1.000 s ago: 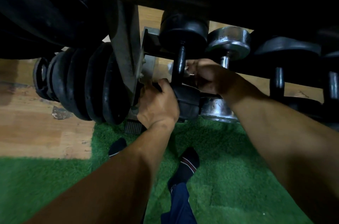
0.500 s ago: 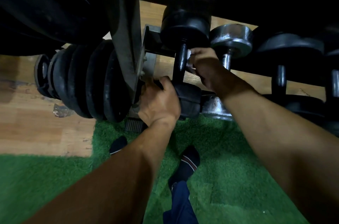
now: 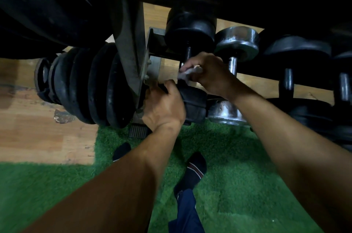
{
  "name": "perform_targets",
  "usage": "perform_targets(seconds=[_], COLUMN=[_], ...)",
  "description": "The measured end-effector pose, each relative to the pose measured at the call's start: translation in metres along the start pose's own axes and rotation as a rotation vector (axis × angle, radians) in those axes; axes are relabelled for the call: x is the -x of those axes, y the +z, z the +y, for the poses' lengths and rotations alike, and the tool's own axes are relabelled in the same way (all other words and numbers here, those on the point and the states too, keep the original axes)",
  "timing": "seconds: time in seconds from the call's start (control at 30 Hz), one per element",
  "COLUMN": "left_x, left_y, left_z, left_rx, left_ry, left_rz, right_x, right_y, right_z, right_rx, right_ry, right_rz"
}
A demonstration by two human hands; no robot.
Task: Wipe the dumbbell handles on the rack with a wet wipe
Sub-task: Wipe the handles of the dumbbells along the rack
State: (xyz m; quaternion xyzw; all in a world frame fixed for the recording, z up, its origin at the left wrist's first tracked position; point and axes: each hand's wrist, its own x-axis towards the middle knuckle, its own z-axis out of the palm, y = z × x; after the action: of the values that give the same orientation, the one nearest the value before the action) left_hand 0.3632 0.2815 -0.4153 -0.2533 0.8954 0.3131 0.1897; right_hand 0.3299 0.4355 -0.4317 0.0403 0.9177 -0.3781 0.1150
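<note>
The right hand (image 3: 207, 72) holds the wet wipe (image 3: 187, 73), maybe around the black dumbbell's handle (image 3: 188, 54), which points away; the left hand (image 3: 163, 107) grips its near end (image 3: 194, 103)

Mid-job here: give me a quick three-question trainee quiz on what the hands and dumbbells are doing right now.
1. True or false: the right hand holds the wet wipe against the black dumbbell handle.
2. Which hand grips the near end of that dumbbell?
3. The dumbbell just right of it is: A) chrome B) wooden C) red

Key
1. True
2. The left hand
3. A, the chrome dumbbell
</note>
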Motion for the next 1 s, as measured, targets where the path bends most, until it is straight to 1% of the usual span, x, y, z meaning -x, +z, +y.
perform_targets(seconds=[0.1, 0.17, 0.2, 0.33, 0.43, 0.47, 0.5, 0.53, 0.63, 0.7, 0.8, 0.87, 0.93, 1.0], left_x=[0.000, 0.002, 0.003, 0.005, 0.005, 0.005, 0.006, 0.006, 0.005, 0.005, 0.012, 0.016, 0.016, 0.014], left_y=[0.000, -0.001, -0.001, -0.005, -0.008, -0.010, -0.011, -0.013, -0.018, -0.021, -0.012, -0.006, -0.003, -0.002], left_z=[-0.001, -0.002, -0.002, -0.002, 0.001, 0.002, 0.002, 0.002, 0.004, 0.008, 0.012, 0.016, 0.019, 0.021], left_rx=[-0.004, -0.023, -0.038, -0.104, -0.150, -0.182, -0.235, -0.311, -0.570, -0.699, -0.915, -0.998, -1.023, -1.031], left_ry=[0.009, 0.057, 0.095, 0.210, 0.262, 0.305, 0.386, 0.508, 0.931, 1.149, 1.416, 1.508, 1.526, 1.536], left_rz=[0.005, 0.008, 0.012, 0.024, -0.005, -0.015, -0.016, -0.010, -0.029, -0.111, -0.271, -0.286, -0.280, -0.276], right_x=[0.014, 0.024, 0.028, 0.044, 0.055, 0.060, 0.066, 0.072, 0.090, 0.094, 0.099, 0.100, 0.099, 0.095], right_y=[-0.009, -0.013, -0.015, -0.022, -0.025, -0.025, -0.026, -0.026, -0.024, -0.025, -0.027, -0.029, -0.036, -0.047], right_z=[0.004, 0.008, 0.010, 0.022, 0.032, 0.033, 0.034, 0.035, 0.041, 0.041, 0.040, 0.041, 0.044, 0.044], right_rx=[-0.043, -0.004, 0.019, 0.025, -0.048, -0.068, -0.079, -0.082, -0.113, -0.205, -0.238, -0.212, -0.145, -0.040], right_ry=[0.095, 0.130, 0.138, 0.172, 0.234, 0.261, 0.294, 0.330, 0.406, 0.428, 0.408, 0.398, 0.395, 0.395], right_rz=[-0.157, -0.198, -0.184, -0.008, 0.143, 0.198, 0.248, 0.293, 0.412, 0.474, 0.454, 0.419, 0.367, 0.236])
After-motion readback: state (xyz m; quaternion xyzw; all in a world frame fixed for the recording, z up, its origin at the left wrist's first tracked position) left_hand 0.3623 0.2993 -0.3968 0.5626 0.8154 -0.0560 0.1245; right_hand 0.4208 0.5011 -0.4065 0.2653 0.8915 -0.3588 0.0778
